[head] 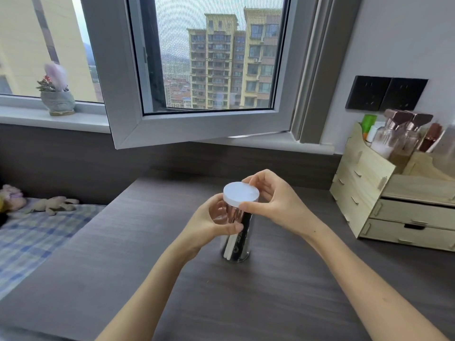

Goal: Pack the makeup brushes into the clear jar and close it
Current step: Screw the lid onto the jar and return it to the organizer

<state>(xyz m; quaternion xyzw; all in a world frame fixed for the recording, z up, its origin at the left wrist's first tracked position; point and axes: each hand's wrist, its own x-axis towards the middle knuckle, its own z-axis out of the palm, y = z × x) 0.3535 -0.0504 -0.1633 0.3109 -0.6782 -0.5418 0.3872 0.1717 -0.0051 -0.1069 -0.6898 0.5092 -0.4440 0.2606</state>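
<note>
Item, closing step: we gripped the clear jar [237, 238] of brushes [242, 235] with our left hand [216, 222], right hand [273, 200] pinching the white lid [240, 194]; best kept level while twisting

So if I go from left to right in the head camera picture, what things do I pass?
Stuffed toys on the checked bedding → potted plant on the windowsill → left hand → clear jar with its white lid → right hand → wooden organizer.
</note>
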